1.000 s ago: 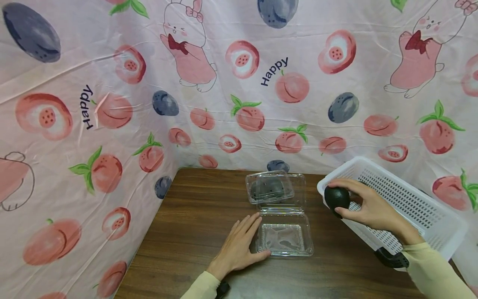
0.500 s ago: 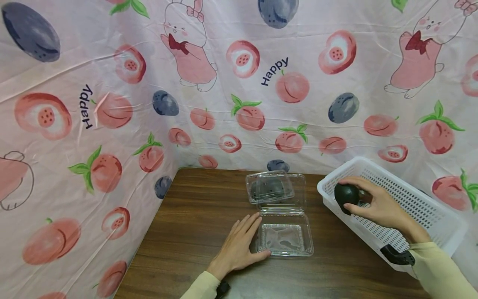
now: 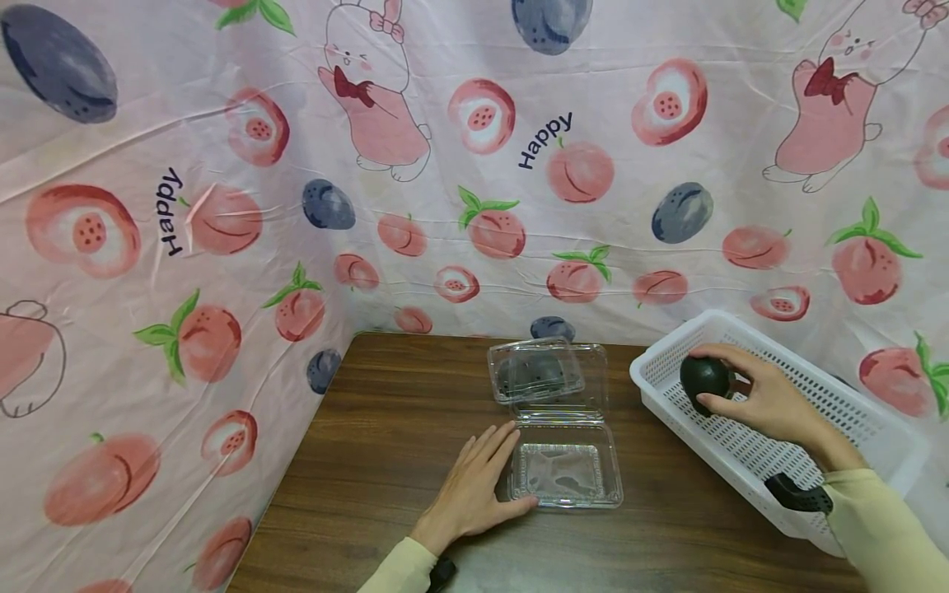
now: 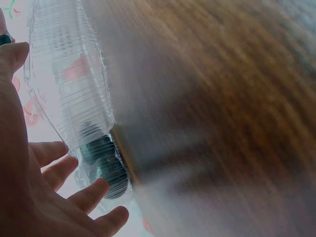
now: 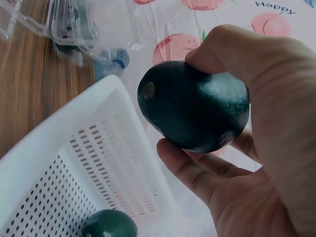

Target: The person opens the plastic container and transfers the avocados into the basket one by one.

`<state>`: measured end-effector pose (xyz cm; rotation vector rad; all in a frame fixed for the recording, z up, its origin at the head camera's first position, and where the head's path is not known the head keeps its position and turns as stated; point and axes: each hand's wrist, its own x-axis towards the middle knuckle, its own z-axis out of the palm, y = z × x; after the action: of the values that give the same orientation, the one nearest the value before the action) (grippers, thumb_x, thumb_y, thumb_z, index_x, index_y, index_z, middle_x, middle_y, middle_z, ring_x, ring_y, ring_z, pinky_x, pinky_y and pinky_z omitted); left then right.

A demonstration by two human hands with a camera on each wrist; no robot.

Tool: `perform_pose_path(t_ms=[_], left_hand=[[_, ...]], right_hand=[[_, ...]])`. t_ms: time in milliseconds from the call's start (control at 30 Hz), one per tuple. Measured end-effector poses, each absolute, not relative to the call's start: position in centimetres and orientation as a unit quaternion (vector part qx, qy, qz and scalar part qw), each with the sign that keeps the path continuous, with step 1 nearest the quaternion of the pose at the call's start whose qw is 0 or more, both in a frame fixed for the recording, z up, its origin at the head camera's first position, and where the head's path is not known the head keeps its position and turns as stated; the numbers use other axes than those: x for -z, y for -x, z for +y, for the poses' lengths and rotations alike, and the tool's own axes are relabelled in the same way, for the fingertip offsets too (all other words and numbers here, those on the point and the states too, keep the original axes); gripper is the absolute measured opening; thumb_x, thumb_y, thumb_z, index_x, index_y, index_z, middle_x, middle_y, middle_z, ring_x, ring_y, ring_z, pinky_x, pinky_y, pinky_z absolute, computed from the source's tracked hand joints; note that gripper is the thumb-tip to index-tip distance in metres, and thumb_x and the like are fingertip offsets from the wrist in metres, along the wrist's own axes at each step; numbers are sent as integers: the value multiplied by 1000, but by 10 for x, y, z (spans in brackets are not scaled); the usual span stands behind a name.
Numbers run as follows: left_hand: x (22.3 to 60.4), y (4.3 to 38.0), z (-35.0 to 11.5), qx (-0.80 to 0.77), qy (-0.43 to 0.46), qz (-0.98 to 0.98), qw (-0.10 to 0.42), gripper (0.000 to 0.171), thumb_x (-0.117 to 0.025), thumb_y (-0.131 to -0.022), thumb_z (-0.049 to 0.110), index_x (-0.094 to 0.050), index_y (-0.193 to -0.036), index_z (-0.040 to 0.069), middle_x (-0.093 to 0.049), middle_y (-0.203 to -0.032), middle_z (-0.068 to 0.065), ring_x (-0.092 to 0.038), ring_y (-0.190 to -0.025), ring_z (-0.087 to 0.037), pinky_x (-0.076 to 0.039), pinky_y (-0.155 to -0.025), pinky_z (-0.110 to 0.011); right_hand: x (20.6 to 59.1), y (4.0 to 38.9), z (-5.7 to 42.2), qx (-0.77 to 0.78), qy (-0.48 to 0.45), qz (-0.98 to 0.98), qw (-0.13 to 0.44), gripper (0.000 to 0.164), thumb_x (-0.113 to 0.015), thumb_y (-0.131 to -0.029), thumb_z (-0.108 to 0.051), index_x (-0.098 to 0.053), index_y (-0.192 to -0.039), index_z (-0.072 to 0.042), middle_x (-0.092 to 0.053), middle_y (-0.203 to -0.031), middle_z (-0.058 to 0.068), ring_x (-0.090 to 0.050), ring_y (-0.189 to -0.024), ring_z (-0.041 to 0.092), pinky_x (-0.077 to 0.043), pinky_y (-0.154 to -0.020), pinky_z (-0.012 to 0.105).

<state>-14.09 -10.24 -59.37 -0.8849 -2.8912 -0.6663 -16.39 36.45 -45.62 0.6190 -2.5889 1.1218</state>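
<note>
My right hand [image 3: 767, 403] grips a dark green avocado [image 3: 704, 383] between thumb and fingers, over the left end of a white perforated basket [image 3: 890, 420]. The right wrist view shows this avocado [image 5: 195, 106] with its stem scar, and a second avocado [image 5: 109, 224] lower down inside the basket. My left hand [image 3: 474, 490] lies with straight fingers at the left edge of an open clear plastic clamshell box [image 3: 563, 469], whose lid stands up at the back. Behind it is another clear box [image 3: 497, 387] with dark avocado shapes inside, partly overlapping the raised lid.
A brown wooden table [image 3: 371, 445] carries everything. A pale curtain [image 3: 445, 198] printed with peaches hangs along the back and left side, right behind the table's far edge.
The right hand has moved to the right with the avocado, from the basket's left rim to over its inside. My left hand and the clear boxes have stayed put.
</note>
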Motion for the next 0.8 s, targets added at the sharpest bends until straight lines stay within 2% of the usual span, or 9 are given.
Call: perform_pose_path(t_ms=[433, 667, 733, 800], left_hand=[[594, 141, -103, 217, 286, -933, 22, 109, -73, -96, 78, -34, -180, 20, -34, -187, 1, -37, -172, -40, -36, -136, -70], [594, 141, -103, 218, 284, -933, 21, 109, -73, -96, 78, -33, -180, 21, -34, -187, 1, -37, -172, -39, -36, -136, -70], [594, 141, -103, 217, 284, -934, 22, 109, -73, -96, 78, -34, -180, 21, -34, -187, 1, -37, -172, -39, -36, -136, -70], [594, 141, -103, 216, 284, -934, 21, 109, -73, -96, 78, -34, -180, 20, -34, -187, 1, -37, -172, -39, -36, -136, -69]], right_hand=[[460, 175, 378, -367, -194, -900, 131, 64, -96, -84, 1, -73, -143, -7, -63, -133, -26, -59, -111, -17, -49, -92, -1], [463, 181, 385, -369, -182, -904, 116, 62, -95, -85, 0, -73, -143, -6, -61, -132, -31, -59, -111, -20, -55, -83, 5], [464, 183, 387, -364, -178, -907, 113, 62, -96, -85, -1, -73, -142, -7, -63, -133, -27, -59, -111, -20, -56, -81, 7], [465, 185, 389, -354, -174, -912, 109, 62, -96, -85, -3, -73, -143, -8, -66, -135, -17, -57, -111, -21, -55, -80, 7]])
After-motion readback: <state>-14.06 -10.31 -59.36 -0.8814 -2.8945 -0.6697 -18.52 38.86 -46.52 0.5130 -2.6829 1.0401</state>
